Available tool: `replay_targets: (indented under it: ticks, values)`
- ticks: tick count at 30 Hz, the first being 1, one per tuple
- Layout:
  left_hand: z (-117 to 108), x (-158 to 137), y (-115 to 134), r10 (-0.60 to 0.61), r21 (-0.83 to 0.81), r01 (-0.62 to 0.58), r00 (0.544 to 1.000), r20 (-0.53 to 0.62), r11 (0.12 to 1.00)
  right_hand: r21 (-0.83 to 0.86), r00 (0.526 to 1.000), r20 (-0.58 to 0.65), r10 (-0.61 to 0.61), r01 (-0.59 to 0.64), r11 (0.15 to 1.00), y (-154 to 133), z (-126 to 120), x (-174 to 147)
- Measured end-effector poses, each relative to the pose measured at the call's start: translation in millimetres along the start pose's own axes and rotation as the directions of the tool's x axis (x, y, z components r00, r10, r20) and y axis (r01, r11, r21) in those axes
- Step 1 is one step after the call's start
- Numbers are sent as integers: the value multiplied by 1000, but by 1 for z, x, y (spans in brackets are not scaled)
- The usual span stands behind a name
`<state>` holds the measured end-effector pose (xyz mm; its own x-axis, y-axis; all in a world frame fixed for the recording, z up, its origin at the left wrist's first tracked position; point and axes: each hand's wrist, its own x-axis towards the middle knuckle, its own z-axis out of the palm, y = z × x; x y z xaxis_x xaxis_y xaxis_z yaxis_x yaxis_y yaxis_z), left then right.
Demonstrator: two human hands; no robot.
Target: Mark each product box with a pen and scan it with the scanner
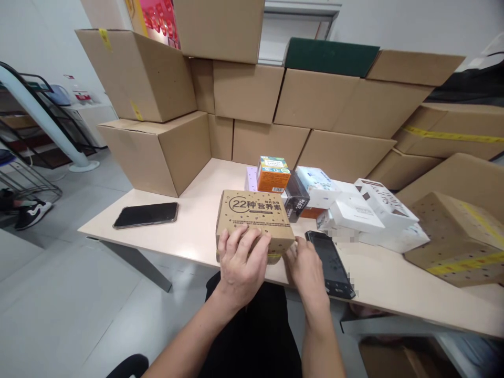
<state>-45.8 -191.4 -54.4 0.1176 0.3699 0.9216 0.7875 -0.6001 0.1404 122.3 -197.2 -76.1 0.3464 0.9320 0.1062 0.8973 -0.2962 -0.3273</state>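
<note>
A small brown cardboard box (252, 212), printed with "22" and Chinese characters, sits near the table's front edge. My left hand (242, 262) lies over its near top edge, the fingers bent and gripping it. At the box's right front corner is my right hand (307, 265), fingers curled in and pressed together; whatever they pinch is hidden. Yellow tape shows low on the box's near side. Just right of my right hand lies a black handheld device (331, 262). Behind the box stand an orange carton (272, 181) and a dark carton (296, 197).
A phone (145, 214) lies on the table (189, 236) at left. White cartons (356, 212) are piled at right, beside a taped cardboard box (459, 236). Large cardboard boxes (252, 89) form a wall along the back. Another person's shoe (33, 215) shows far left.
</note>
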Motion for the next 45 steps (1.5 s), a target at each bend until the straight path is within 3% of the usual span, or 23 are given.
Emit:
replay_targets:
  ticks: [3, 5, 9, 12, 15, 19, 23, 27, 31, 34, 45]
  values:
    - [-1, -1, 0, 1, -8, -1, 1000, 13, 1000, -45, 944, -330, -12, -3, 999, 26, 6, -18]
    - [-1, -1, 0, 1, -13, -1, 1000, 10, 1000, -119, 892, -452, 10, -72, 990, 47, 12, -29]
    - [0, -1, 1, -1, -14, 1, 1000, 1, 1000, -165, 925, -366, 100, -170, 972, 74, 21, -37]
    - [0, -1, 1, -10, -15, 10, 1000, -9, 1000, -152, 944, -302, 130, -182, 971, 76, 19, -35]
    - [-2, -1, 2, -10, -18, 10, 1000, 0, 1000, -87, 937, -324, 132, -169, 982, 75, 15, -33]
    - [-5, -1, 1, 3, -15, -2, 999, 34, 1000, 108, 891, -448, 73, -27, 994, 70, 4, -40]
    - [-6, -3, 3, -11, -24, 12, 999, 40, 1000, 244, 828, -555, 78, 73, 967, 47, -25, -60]
    - [-13, -4, 10, -40, -127, 41, 999, 7, 991, 245, 785, -616, -61, 264, 933, 13, -50, -78]
    - [-27, -3, 18, -72, -348, 84, 996, 49, 934, 204, 738, -647, -191, 408, 890, -13, -54, -82]
    - [-33, -5, 19, -83, -423, 115, 992, 94, 899, 202, 725, -650, -226, 452, 869, -24, -50, -80]
    - [-35, -6, 13, -137, -418, 167, 986, 100, 893, 212, 719, -648, -250, 486, 848, -35, -46, -81]
